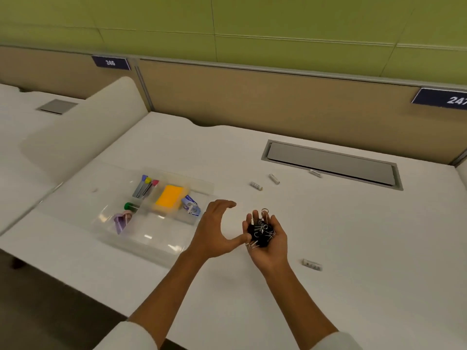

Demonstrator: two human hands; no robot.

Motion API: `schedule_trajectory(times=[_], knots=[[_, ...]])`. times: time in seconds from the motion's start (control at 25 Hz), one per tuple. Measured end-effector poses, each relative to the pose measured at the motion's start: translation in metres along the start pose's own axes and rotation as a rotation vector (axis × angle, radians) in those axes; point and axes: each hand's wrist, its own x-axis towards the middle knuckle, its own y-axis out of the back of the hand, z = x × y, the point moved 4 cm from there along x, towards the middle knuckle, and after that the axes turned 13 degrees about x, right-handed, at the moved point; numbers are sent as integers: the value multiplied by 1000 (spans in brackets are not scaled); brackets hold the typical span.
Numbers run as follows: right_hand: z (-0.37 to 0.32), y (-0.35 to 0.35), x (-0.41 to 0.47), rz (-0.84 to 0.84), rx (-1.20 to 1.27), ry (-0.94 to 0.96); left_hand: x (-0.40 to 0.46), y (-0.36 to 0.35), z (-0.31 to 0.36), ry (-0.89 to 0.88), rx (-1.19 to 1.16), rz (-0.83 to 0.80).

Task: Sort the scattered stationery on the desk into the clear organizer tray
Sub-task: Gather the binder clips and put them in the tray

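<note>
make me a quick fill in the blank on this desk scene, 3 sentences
1. The right hand cups a heap of black ____ clips.
2. The sponge in the tray is coloured ____.
3. The left hand holds ____.

Missing words: binder; yellow; nothing

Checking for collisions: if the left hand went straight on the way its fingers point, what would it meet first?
The left hand points up and right across the bare desk. The way looks free until the small white cylinder, probably the first thing met; depth is unclear.
</note>
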Motion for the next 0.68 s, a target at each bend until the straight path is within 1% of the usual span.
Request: schedule_trajectory(times=[0.12, 0.36, 0.52, 0.68], knots=[[44, -11, 9, -20, -19, -40, -6, 35, -46, 63, 19, 46], [143, -22, 39, -13, -9, -58, -22, 87, -144, 51, 60, 69], [197, -31, 56, -5, -50, -64, -31, 105, -204, 122, 101, 28], [224, -48, 72, -5, -81, -42, -25, 105, -228, 113, 168, -88]])
